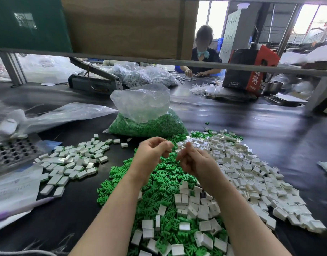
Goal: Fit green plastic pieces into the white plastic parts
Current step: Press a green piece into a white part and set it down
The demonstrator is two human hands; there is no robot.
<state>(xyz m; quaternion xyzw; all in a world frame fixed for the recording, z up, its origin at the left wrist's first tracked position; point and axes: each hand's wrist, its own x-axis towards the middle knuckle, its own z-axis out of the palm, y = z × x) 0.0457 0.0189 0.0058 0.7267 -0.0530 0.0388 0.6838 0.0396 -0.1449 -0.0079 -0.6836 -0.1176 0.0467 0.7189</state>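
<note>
A heap of loose green plastic pieces [159, 183] lies on the black table in front of me. White plastic parts [251, 174] are spread thickly to its right and partly over its near end [194, 206]. Both my hands are raised side by side over the far end of the green heap. My left hand [153, 152] has its fingers curled, with the thumb and fingertips drawn together. My right hand [192, 159] is curled too, index finger raised. Motion blur and the fingers hide whatever lies between the fingertips.
A clear bag of green pieces [148, 122] stands behind the heaps. A batch of white parts with green showing [72, 161] lies at the left, beside a perforated metal tray [11, 152] and plastic sheets [14, 187]. A person [203, 52] works across the table.
</note>
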